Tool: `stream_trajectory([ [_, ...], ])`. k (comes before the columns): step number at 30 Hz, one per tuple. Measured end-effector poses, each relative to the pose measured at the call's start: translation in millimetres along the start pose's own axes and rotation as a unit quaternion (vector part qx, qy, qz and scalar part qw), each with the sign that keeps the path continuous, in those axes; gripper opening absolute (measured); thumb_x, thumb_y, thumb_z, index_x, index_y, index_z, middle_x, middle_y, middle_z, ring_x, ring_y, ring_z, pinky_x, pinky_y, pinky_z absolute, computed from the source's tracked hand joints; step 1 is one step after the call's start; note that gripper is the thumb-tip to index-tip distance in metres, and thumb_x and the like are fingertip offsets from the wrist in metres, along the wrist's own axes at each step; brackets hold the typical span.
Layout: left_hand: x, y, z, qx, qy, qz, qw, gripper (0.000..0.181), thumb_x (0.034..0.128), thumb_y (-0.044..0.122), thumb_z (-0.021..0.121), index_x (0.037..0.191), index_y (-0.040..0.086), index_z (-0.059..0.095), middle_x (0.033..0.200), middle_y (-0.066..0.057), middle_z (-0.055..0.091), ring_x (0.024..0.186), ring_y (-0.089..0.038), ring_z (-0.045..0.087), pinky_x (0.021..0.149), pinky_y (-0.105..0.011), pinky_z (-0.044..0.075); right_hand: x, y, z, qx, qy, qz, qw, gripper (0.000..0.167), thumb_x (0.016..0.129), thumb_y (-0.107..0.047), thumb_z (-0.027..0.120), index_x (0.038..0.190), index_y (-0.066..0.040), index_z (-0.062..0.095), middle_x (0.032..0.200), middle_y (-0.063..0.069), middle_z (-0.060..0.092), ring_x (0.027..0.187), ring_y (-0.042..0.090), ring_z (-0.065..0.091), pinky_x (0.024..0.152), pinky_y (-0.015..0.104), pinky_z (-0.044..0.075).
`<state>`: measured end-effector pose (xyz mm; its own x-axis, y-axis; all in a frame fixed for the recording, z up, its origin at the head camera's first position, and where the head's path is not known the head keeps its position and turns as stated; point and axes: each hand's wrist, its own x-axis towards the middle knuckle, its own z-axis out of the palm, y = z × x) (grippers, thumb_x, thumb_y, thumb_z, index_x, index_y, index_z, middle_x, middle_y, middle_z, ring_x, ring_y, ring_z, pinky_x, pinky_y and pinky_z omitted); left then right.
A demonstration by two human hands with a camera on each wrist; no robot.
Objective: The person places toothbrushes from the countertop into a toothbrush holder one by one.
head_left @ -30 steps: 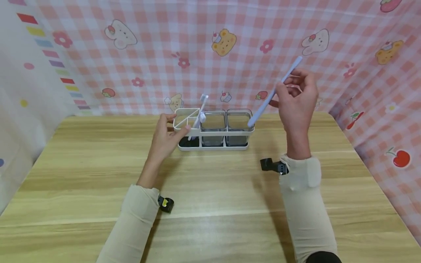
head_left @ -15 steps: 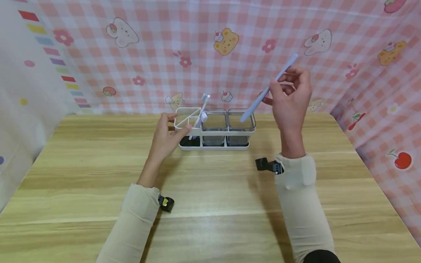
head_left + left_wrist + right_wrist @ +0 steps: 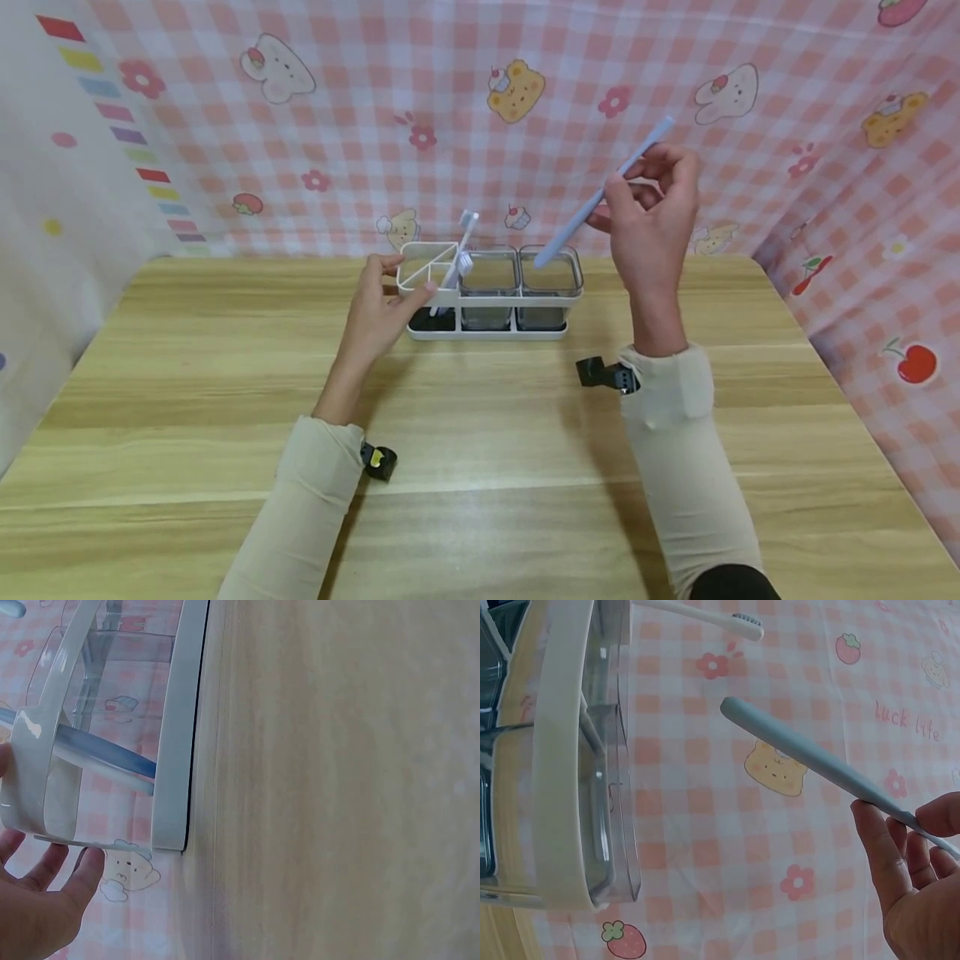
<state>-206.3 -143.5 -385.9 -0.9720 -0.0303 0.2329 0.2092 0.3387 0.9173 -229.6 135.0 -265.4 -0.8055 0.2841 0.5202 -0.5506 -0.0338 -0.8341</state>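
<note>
A white toothbrush holder (image 3: 517, 303) stands at the back of the table. My left hand (image 3: 375, 312) grips its left end, thumb on the front and fingers round the side. Two toothbrushes lean in the divided left section: one white head (image 3: 468, 221) sticks up, a second head (image 3: 464, 265) sits lower. Their blue and white handles (image 3: 112, 751) cross below the rim in the left wrist view. My right hand (image 3: 652, 225) pinches a light blue toothbrush (image 3: 573, 227) by thumb and fingers. It slants, thick handle end down, above the right cup; its bristles are not visible.
Two clear cups, a middle one (image 3: 487, 317) and a right one (image 3: 558, 317), sit in the holder. A pink checked cloth (image 3: 345, 100) hangs right behind it. The wooden table (image 3: 480, 467) extends forward of the holder.
My right hand has moved left with the blue toothbrush, bringing its lower end from the holder's right edge to over the right cup. My left hand has stayed on the holder.
</note>
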Motion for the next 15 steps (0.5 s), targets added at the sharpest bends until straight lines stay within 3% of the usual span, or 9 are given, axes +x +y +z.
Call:
stream_trajectory([
  [8,-1.1,0.6,-1.9,-0.004,0.000,-0.005,1.0000,0.060,0.0925,0.030,0.074,0.136,0.000,0.044,0.127,-0.019,0.050,0.106,-0.035,0.055,0.091,-0.045,0.049,-0.9,1.2,10.7,-0.010,-0.017,-0.018,0.9996,0.026,0.093,0.005,0.060,0.114,-0.005,0.048,0.099,0.008,0.050,0.077,0.020,0.058,0.061,0.029,0.060],
  [15,-0.7,0.7,-0.5,-0.005,-0.002,0.001,1.0000,0.060,0.0926,0.030,0.074,0.136,-0.001,0.045,0.127,-0.019,0.050,0.105,-0.035,0.055,0.087,-0.043,0.049,-3.1,1.4,18.9,-0.025,-0.029,-0.023,0.9990,0.025,0.095,0.004,0.058,0.114,-0.008,0.046,0.100,0.006,0.049,0.080,0.020,0.057,0.064,0.030,0.060],
])
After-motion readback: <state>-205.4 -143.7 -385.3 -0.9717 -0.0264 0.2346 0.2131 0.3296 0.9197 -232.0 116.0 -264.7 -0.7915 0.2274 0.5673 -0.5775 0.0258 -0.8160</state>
